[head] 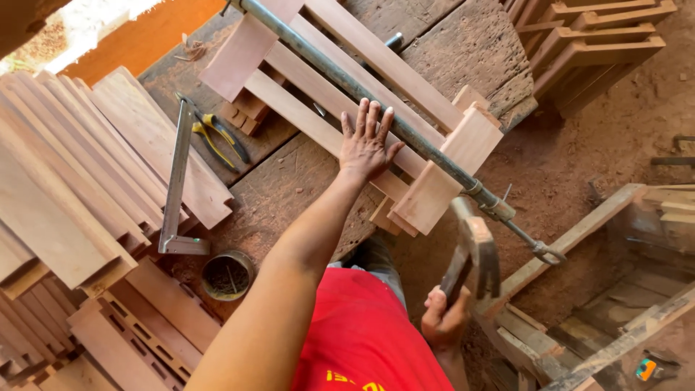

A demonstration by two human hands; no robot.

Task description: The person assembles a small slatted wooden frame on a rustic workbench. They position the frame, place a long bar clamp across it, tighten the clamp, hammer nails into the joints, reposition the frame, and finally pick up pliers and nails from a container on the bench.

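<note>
The left hand (367, 143) is lying flat on the slats (340, 108), with the fingers straight and slightly spread, pressing on the wood just beside the clamp bar (376, 107). The slats are sitting on the bench (289, 188), in the upper middle of the view, and they are joined at the near end by a cross piece (445, 174) that is hanging over the bench edge. The clamp bar is running diagonally over the slats, from the top of the picture down to its screw end (539, 250) on the right.

The right hand (443, 318) is gripping the handle of a hammer (474, 253), with the fingers wrapped tightly around it. The hammer head is staying in the air, below the cross piece and near the screw end, not touching the wood.

On the left, a stack of boards (65, 195) is covering the bench side. A metal square (176, 188) and pliers (217, 137) are lying near it. A round tin with nails (227, 275) is standing by the bench edge. The person is wearing a red shirt (362, 340)
</note>
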